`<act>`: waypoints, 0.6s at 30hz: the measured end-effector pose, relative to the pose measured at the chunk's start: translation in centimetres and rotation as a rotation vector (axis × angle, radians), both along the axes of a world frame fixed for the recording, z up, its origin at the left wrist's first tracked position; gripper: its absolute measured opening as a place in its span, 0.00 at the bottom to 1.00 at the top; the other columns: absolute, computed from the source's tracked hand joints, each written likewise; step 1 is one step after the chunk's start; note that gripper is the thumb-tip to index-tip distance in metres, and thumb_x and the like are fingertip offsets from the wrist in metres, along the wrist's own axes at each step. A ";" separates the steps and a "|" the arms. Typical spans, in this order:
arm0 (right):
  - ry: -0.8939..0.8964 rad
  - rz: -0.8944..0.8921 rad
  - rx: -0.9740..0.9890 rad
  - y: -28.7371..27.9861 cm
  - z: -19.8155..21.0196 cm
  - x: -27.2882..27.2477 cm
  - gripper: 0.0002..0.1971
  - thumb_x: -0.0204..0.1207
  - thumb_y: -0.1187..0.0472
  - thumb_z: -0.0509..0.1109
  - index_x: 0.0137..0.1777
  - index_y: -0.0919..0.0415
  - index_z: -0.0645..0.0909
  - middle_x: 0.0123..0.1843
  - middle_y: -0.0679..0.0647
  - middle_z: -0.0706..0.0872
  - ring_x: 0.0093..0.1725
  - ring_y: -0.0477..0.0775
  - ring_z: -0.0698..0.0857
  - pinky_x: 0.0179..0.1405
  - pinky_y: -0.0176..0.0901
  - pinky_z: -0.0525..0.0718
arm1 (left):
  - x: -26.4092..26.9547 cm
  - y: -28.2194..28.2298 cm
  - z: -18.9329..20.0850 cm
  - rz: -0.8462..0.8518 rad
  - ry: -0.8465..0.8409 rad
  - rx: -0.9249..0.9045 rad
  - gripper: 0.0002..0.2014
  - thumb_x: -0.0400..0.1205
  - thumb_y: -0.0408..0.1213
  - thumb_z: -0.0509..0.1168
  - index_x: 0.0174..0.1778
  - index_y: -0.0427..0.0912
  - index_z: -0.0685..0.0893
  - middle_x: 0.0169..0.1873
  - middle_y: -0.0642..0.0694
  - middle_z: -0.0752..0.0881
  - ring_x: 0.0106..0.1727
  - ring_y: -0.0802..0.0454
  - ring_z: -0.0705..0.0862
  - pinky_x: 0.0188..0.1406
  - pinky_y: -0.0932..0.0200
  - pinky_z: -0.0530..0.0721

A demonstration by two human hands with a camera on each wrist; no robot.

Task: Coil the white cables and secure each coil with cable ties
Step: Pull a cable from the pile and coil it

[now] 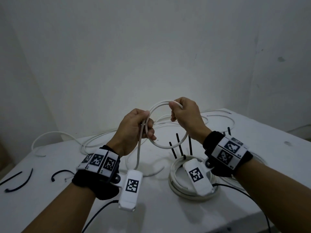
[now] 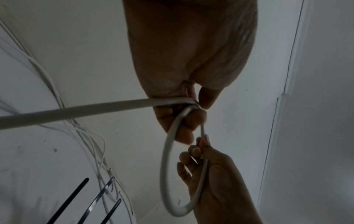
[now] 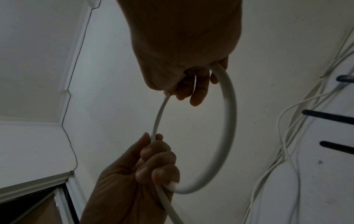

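Note:
Above the white table [image 1: 269, 165] I hold a small loop of white cable [image 1: 170, 146] between both hands. My left hand [image 1: 144, 126] grips the crossing strands at the loop's left side, and its tail hangs down toward the table. My right hand [image 1: 176, 111] grips the top right of the loop. In the left wrist view the cable loop [image 2: 164, 166] runs from my left hand [image 2: 184, 121] to the right hand [image 2: 199, 159]. The right wrist view shows the cable loop [image 3: 228, 121] between my right hand [image 3: 191, 87] and left hand [image 3: 153, 163].
A finished white coil [image 1: 178, 187] with black cable ties [image 1: 179, 145] sticking up lies under my right wrist. Loose white cables [image 1: 94, 140] spread over the table's far side. Loose black ties [image 1: 25, 180] lie at the left. Walls stand close behind.

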State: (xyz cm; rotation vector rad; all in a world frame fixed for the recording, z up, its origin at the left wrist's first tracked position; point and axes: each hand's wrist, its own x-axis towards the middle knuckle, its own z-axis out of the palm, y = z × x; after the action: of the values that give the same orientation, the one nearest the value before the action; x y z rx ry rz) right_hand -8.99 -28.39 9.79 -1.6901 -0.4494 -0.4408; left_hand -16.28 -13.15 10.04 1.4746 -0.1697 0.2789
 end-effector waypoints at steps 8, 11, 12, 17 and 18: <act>-0.022 -0.065 -0.021 0.5 -0.4 -2.3 0.15 0.76 0.47 0.70 0.54 0.52 0.70 0.43 0.53 0.83 0.38 0.49 0.82 0.35 0.45 0.78 | 2.0 1.1 3.3 0.220 -0.175 -0.209 0.12 0.88 0.33 0.56 0.38 0.43 0.66 0.20 0.51 0.67 0.16 0.58 0.63 0.15 0.66 0.63; 0.418 0.363 0.043 1.9 -2.9 -6.3 0.18 0.82 0.42 0.59 0.54 0.58 0.70 0.29 0.57 0.86 0.22 0.53 0.83 0.18 0.39 0.75 | 2.1 1.8 5.2 0.172 -0.230 -0.306 0.14 0.89 0.34 0.54 0.36 0.43 0.65 0.18 0.53 0.67 0.16 0.59 0.63 0.15 0.67 0.65; 0.631 0.499 0.054 2.6 -3.5 -7.4 0.22 0.83 0.40 0.55 0.59 0.60 0.69 0.30 0.59 0.87 0.23 0.55 0.85 0.18 0.39 0.78 | 2.0 1.8 5.6 0.156 -0.237 -0.322 0.15 0.89 0.34 0.54 0.36 0.43 0.64 0.18 0.53 0.67 0.17 0.59 0.63 0.16 0.66 0.65; 1.069 0.709 0.932 5.6 -4.2 -5.6 0.20 0.86 0.51 0.57 0.59 0.73 0.67 0.42 0.74 0.83 0.35 0.65 0.86 0.37 0.58 0.90 | 1.0 1.8 5.3 0.131 -0.234 -0.352 0.15 0.89 0.34 0.53 0.35 0.43 0.64 0.18 0.53 0.67 0.16 0.59 0.63 0.15 0.66 0.65; 1.039 0.660 1.101 5.8 -3.9 -4.6 0.16 0.87 0.58 0.54 0.56 0.75 0.69 0.39 0.73 0.82 0.35 0.63 0.83 0.40 0.57 0.89 | 0.7 2.1 5.1 0.149 -0.238 -0.348 0.15 0.89 0.34 0.53 0.35 0.43 0.63 0.18 0.53 0.67 0.16 0.59 0.63 0.15 0.67 0.65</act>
State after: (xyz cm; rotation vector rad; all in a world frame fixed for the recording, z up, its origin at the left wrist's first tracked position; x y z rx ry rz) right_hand -13.59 -22.61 5.85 -0.4629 0.0663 0.6073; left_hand -15.63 -11.09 15.19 1.1074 -0.1923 0.5763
